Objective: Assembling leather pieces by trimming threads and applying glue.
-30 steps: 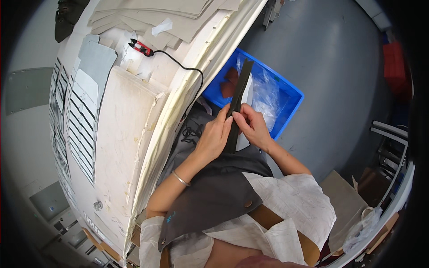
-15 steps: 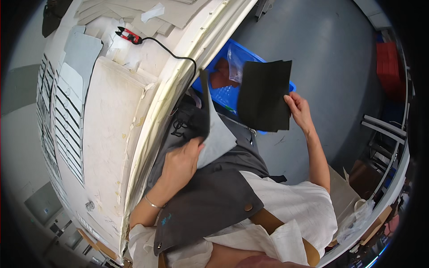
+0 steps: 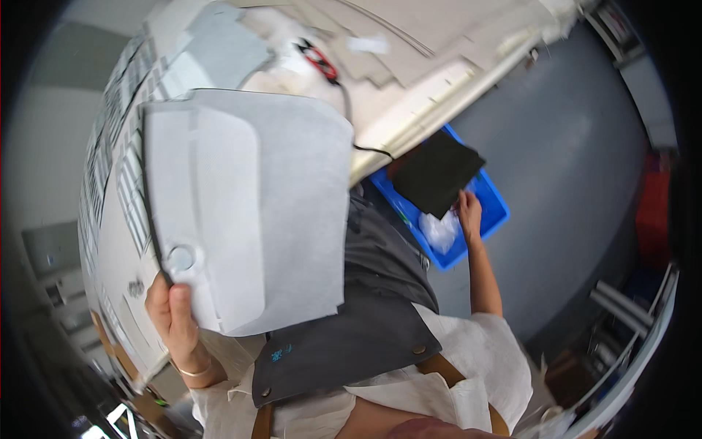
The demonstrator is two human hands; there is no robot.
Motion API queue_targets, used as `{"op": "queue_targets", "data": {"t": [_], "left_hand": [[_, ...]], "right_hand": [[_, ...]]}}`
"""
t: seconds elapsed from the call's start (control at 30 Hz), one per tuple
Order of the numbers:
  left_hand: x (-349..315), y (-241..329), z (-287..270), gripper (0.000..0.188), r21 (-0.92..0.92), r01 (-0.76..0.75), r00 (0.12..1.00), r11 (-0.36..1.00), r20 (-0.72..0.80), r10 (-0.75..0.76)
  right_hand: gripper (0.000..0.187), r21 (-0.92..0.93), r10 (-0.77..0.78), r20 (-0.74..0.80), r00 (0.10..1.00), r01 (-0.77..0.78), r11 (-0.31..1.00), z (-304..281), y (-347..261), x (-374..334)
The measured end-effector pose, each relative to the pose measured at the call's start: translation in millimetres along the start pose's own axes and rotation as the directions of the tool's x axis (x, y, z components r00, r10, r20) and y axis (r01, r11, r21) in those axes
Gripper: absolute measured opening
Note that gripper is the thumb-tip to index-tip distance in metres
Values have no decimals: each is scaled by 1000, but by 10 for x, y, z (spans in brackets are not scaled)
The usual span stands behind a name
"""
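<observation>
My left hand [image 3: 175,318] pinches the lower left edge of a large pale grey fabric panel [image 3: 303,205], raised in front of the table. The panel has a dark edge, a paler strip layered on it and a small round disc near my thumb. To the right, my right hand [image 3: 469,212] is closed at the edge of a dark, nearly black sheet [image 3: 437,172]. That sheet is over a blue plastic bin [image 3: 497,208], covering part of its inside. A crumpled clear plastic bag [image 3: 439,233] shows in the bin beside my right hand.
Red-handled thread snips [image 3: 317,61] on a black cord lie on the white table [image 3: 417,110], near flat grey pieces [image 3: 227,44]. Striped material [image 3: 131,194] sits farther left. At the right are a red stack [image 3: 653,212] and a metal-framed rack [image 3: 621,307].
My left hand has moved left, lifting the pale panel with its light face toward me. My right hand has brought the dark sheet down over the bin. The view has turned.
</observation>
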State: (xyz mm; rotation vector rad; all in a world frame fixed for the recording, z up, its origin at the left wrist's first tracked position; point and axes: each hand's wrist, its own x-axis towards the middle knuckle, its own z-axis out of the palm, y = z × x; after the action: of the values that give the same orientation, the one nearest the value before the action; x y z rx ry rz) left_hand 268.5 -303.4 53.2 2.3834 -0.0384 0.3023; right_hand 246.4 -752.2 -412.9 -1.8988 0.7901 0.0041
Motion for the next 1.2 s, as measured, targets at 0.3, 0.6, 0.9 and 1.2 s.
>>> {"op": "queue_targets", "data": {"t": [0.3, 0.6, 0.9, 1.2], "left_hand": [[420, 319, 147, 19, -291, -235, 813, 928, 464, 351], [1063, -56, 429, 26, -466, -57, 982, 883, 134, 134], [2175, -843, 607, 35, -296, 301, 946, 907, 210, -246], [2072, -1165, 657, 48, 319, -281, 959, 905, 46, 281]], "right_hand": [[51, 339, -343, 933, 106, 52, 939, -415, -2453, -779], [51, 661, -563, 357, 746, 224, 716, 38, -4531, -676], [40, 389, -652, 567, 503, 535, 750, 1099, -5940, 534], [39, 259, -513, 719, 469, 504, 824, 1676, -6033, 848]]}}
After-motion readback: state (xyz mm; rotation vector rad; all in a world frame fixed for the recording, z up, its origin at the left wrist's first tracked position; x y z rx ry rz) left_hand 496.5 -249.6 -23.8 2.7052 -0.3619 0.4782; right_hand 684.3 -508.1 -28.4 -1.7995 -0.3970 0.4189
